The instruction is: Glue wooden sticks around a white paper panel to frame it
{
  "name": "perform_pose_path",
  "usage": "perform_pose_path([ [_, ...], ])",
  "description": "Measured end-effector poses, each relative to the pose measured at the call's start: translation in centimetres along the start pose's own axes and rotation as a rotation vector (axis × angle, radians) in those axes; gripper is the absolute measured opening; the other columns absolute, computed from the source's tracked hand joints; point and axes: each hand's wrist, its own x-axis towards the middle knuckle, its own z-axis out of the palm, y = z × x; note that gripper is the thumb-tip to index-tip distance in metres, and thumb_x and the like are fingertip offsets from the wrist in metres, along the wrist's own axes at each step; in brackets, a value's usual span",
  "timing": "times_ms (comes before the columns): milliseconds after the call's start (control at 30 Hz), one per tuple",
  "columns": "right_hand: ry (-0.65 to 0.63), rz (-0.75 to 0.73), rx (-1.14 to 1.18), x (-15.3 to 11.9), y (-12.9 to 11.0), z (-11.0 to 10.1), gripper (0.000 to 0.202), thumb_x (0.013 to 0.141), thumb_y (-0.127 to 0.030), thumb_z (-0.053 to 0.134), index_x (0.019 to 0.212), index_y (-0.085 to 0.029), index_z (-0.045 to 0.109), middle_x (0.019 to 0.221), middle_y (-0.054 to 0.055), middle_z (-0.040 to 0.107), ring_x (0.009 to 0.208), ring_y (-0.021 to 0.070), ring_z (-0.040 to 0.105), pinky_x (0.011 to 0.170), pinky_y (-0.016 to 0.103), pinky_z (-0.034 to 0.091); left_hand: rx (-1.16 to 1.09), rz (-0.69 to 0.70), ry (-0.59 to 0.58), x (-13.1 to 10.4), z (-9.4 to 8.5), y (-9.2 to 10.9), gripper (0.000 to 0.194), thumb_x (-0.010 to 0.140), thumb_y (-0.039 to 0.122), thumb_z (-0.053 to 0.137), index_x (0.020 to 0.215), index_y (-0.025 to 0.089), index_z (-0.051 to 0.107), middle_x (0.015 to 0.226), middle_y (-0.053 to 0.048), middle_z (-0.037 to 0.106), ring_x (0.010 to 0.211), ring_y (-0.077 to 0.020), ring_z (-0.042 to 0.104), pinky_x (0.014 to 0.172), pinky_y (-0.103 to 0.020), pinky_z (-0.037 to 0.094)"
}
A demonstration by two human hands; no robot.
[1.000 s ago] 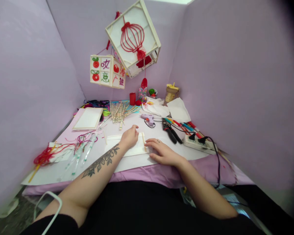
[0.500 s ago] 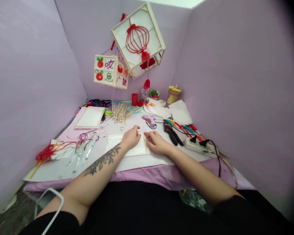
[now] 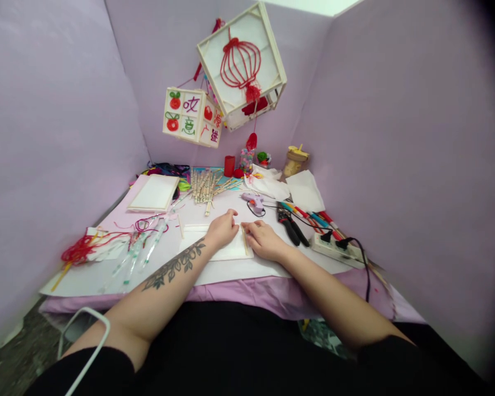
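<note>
A white panel with pale wooden strips (image 3: pixel 231 252) lies flat near the table's front edge. My left hand (image 3: pixel 223 229) rests over its upper middle with the fingers curled; whatever they may hold is hidden. At the panel's right side, my right hand (image 3: pixel 261 237) has its fingers closed on a thin wooden stick (image 3: pixel 245 242) that runs along that edge. A small gap separates the two hands. Another thin stick (image 3: pixel 181 226) sticks up at the panel's left corner.
Beyond the hands lie a glue gun (image 3: pixel 253 201) and a bundle of sticks (image 3: pixel 206 187). Pliers (image 3: pixel 292 226) and a power strip (image 3: pixel 338 248) are on the right. Red yarn (image 3: pixel 79 249) and a framed panel (image 3: pixel 154 192) are left. Box lanterns (image 3: pixel 243 63) hang above.
The view has shifted slightly, so the lanterns appear further right. My right fingers have drawn in a little along the stick; my left hand has hardly moved.
</note>
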Motion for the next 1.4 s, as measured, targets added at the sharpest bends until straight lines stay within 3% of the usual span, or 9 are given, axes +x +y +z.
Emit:
perform_pose_path([
  [333,0.000,0.037,0.028,-0.24,0.58,-0.07,0.029,0.091,-0.021,0.037,0.113,-0.015,0.054,0.121,0.011,0.059,0.109,0.0235,0.046,0.094,0.041,0.036,0.007,-0.020,-0.014,-0.04,-0.23,0.25,0.034,0.082,0.022,0.054,0.116,0.022,0.049,0.086,-0.001,0.065,0.082,-0.0178,0.062,0.073,-0.028,0.043],
  [567,0.162,0.019,0.153,-0.11,0.79,0.05,0.019,0.088,-0.015,0.039,0.100,-0.016,0.054,0.120,0.009,0.062,0.106,0.0218,0.048,0.093,0.038,0.038,0.005,0.003,0.006,0.07,0.03,-0.04,0.033,0.081,0.021,0.055,0.114,0.022,0.050,0.084,0.000,0.065,0.080,-0.0180,0.063,0.069,-0.028,0.042],
  [733,0.098,0.006,0.098,0.07,0.68,0.11,0.020,0.089,-0.018,0.039,0.099,-0.015,0.055,0.106,0.010,0.063,0.100,0.0223,0.050,0.088,0.037,0.040,-0.006,0.012,0.009,0.05,0.09,-0.17,0.034,0.081,0.021,0.054,0.114,0.022,0.050,0.084,0.000,0.065,0.078,-0.0179,0.062,0.068,-0.028,0.042],
  [967,0.025,0.045,0.015,0.21,0.49,-0.02,0.021,0.092,-0.019,0.036,0.101,-0.015,0.055,0.100,0.010,0.062,0.096,0.0222,0.051,0.085,0.036,0.039,0.002,0.013,0.011,-0.04,-0.07,0.03,0.033,0.081,0.022,0.054,0.113,0.021,0.050,0.084,0.000,0.066,0.079,-0.0183,0.063,0.068,-0.028,0.042],
  [1400,-0.024,0.046,0.019,0.25,0.44,-0.03,0.024,0.092,-0.021,0.036,0.107,-0.016,0.055,0.120,0.010,0.061,0.105,0.0245,0.049,0.089,0.039,0.037,0.039,0.020,0.016,0.09,0.21,-0.21,0.032,0.081,0.022,0.055,0.114,0.022,0.051,0.082,0.001,0.066,0.079,-0.0177,0.063,0.068,-0.027,0.042],
])
